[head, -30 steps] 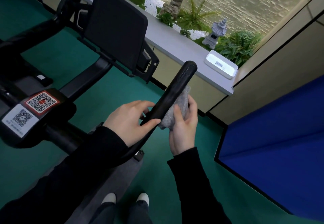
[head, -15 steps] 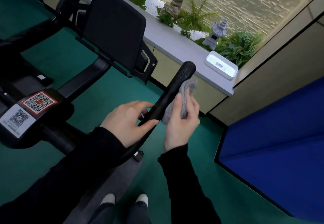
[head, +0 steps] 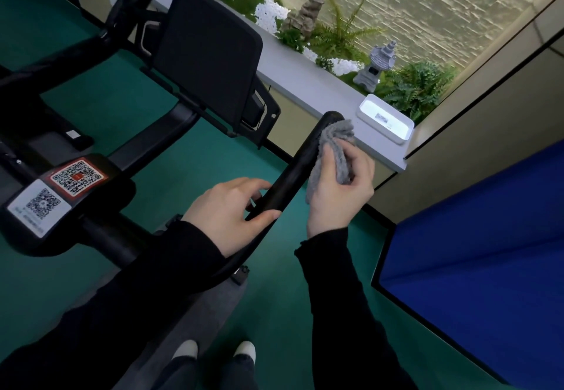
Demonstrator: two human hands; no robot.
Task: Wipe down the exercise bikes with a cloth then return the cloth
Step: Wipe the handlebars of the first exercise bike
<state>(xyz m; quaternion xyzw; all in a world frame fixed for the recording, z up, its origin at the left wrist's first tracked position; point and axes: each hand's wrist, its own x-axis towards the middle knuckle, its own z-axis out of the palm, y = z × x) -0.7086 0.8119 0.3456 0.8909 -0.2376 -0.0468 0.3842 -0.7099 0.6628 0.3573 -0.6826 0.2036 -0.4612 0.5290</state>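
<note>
Right grip (head: 338,194) clenched round grey cloth (head: 334,145), cloth pressed against right flank of handlebar (head: 290,179) near far tip. Bar's long axis ran near-left to far-right. Left grip (head: 225,209) grasped bar lower down, nearer body. Tip lay just beyond cloth.

Both hands are up front and close together. The left hand (head: 227,211) is wrapped round the handlebar (head: 293,176), fingers curled over the far side and thumb lying along the near side. The right hand (head: 338,194) sits just beside it, a bit higher, fingers bunched round a grey cloth (head: 335,145) and pressing it against the bar's end. The left arm (head: 137,292) reaches in from lower left, the right arm (head: 341,298) from below, both black-sleeved.
</note>
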